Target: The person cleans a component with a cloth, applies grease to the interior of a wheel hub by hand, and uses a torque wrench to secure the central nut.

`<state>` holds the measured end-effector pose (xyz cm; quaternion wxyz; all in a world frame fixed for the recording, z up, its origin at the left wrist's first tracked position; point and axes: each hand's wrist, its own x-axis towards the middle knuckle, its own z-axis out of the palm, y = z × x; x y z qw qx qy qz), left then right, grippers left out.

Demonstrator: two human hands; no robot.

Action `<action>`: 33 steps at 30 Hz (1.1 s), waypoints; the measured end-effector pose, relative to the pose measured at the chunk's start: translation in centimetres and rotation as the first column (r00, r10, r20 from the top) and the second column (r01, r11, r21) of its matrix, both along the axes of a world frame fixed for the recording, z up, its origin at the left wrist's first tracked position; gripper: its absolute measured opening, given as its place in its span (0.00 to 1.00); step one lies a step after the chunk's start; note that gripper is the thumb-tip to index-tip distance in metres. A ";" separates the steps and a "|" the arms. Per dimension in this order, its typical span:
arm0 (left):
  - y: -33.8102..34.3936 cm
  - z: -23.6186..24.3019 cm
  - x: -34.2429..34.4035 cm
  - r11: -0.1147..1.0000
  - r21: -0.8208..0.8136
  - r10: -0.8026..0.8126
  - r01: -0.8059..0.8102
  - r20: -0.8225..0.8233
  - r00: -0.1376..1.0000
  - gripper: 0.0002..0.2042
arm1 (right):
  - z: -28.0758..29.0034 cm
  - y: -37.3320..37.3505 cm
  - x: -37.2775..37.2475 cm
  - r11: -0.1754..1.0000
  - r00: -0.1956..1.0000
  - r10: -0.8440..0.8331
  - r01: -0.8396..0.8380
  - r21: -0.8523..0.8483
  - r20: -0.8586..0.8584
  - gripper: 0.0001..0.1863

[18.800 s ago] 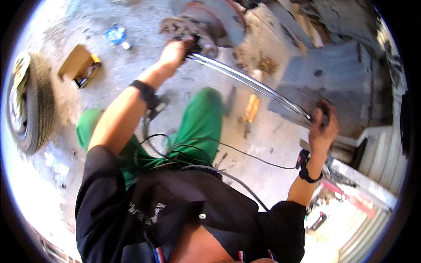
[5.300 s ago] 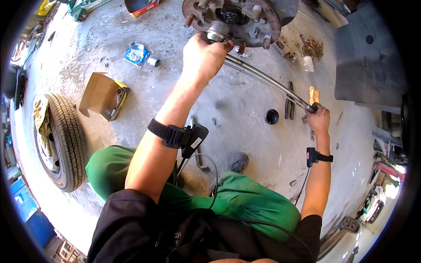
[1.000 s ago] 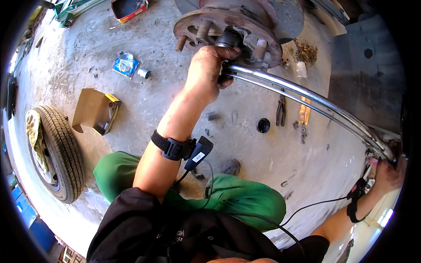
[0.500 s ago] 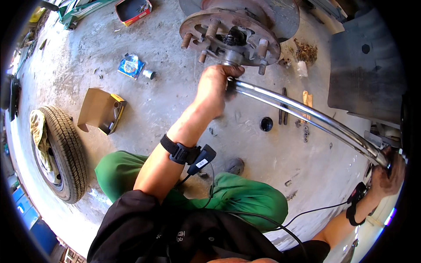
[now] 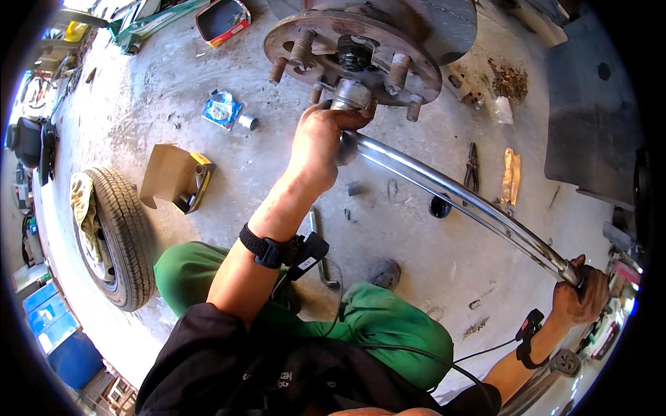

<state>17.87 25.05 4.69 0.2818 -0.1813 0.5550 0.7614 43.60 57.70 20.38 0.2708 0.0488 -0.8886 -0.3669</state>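
A long chrome socket wrench (image 5: 458, 188) spans from the wheel hub to my far right. My left hand (image 5: 316, 142) is closed round its head end, just below the bright metal socket (image 5: 351, 94). The wrench's far end is gripped by my right hand (image 5: 586, 295), its fingers dark with grease. Directly above the socket is the rusty wheel hub (image 5: 416, 66), a round flange with several threaded studs and a black greasy centre (image 5: 355, 53). The socket overlaps the flange's lower edge; whether it touches the hub, I cannot tell.
A tyre (image 5: 121, 236) with a cloth on it and an open cardboard box (image 5: 163, 173) lie left. A blue packet (image 5: 221, 109), pliers (image 5: 472, 166), a black cup (image 5: 440, 206) and an orange-brown wrapper (image 5: 511, 175) are on the floor. A dark panel (image 5: 590, 118) stands right.
The wrench's handle end and my right hand have moved left and slightly down in view. The socket now sits lower relative to the hub's black centre. Both hands keep their grip.
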 end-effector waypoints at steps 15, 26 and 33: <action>0.2 2.6 -1.9 0.960 -0.260 -0.168 0.103 -0.245 0.955 0.14 | -5.9 2.5 -3.0 0.907 0.977 -0.211 0.208 -0.367 0.033 0.09; -0.2 0.2 -2.4 0.870 -0.488 -0.396 -0.070 -0.776 0.492 0.11 | -9.0 3.0 -5.4 0.700 0.900 -0.312 0.435 -0.566 0.306 0.08; 0.0 2.0 -2.6 0.801 -0.598 -0.413 -0.013 -0.569 0.711 0.12 | -15.4 1.2 -6.2 0.449 0.705 -0.321 0.701 -0.554 0.632 0.07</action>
